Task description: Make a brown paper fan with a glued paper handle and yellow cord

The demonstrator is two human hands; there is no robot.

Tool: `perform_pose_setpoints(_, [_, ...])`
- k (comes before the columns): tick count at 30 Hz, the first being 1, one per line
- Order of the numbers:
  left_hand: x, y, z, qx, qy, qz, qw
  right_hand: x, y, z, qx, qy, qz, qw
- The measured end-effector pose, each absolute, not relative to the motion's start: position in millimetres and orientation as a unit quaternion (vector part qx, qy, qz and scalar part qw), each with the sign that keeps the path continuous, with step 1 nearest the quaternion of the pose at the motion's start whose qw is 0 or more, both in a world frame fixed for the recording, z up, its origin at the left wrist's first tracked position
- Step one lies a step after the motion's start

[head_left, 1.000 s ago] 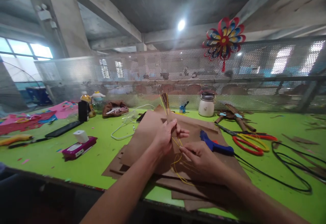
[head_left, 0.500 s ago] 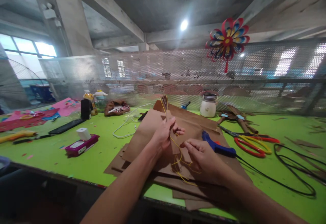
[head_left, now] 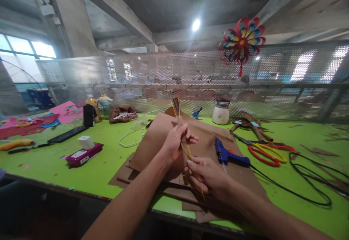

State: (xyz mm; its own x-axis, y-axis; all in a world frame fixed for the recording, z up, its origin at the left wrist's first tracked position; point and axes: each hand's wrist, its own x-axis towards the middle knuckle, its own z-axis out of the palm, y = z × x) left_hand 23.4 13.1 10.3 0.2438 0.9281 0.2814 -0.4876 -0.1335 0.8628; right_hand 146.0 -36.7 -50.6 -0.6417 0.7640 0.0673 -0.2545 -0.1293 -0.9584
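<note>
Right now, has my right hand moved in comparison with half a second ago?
Yes. Judged against the blue glue gun, your right hand has shifted left and lower in the picture.

A white jar [head_left: 221, 114] stands before the mesh screen [head_left: 160, 71].

With our left hand [head_left: 176, 143] we grip a brown bundle [head_left: 176, 106], its fanned end up, while our right hand [head_left: 203, 176] pinches a yellow cord [head_left: 186, 152] just below. Under our hands, brown sheets [head_left: 152, 134] lie layered on the green table [head_left: 109, 163]. We see a blue glue gun [head_left: 230, 157] resting on them, near red- and yellow-handled scissors [head_left: 268, 150].
</note>
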Motion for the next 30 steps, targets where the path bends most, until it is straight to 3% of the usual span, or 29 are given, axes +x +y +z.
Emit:
perform_pose_setpoints(15, [23.5,10.4,13.8,0.468,0.199,0.577,0.640,140.1,-39.8,-47.5,-0.304,-0.569,0.655,0.393])
perform_pose_setpoints(20, [20.7,15.7,12.7,0.459,0.235,0.605,0.607,143.5,-37.8,-46.0,-0.371,-0.663,0.511,0.402])
perform_pose_setpoints(24, [10.6,22.6,14.4,0.444,0.258,0.640,0.572,157.7,-35.1,-36.2,-0.375,-0.763,0.283,0.443])
perform_pose_setpoints(27, [7.0,23.4,13.9,0.427,0.285,0.632,0.580,167.9,-37.3,-23.3,-0.349,-0.804,0.138,0.462])
perform_pose_setpoints(30, [10.2,20.6,9.8,0.433,0.323,0.597,0.593,171.6,-44.5,-12.0,-0.276,-0.838,0.093,0.460])
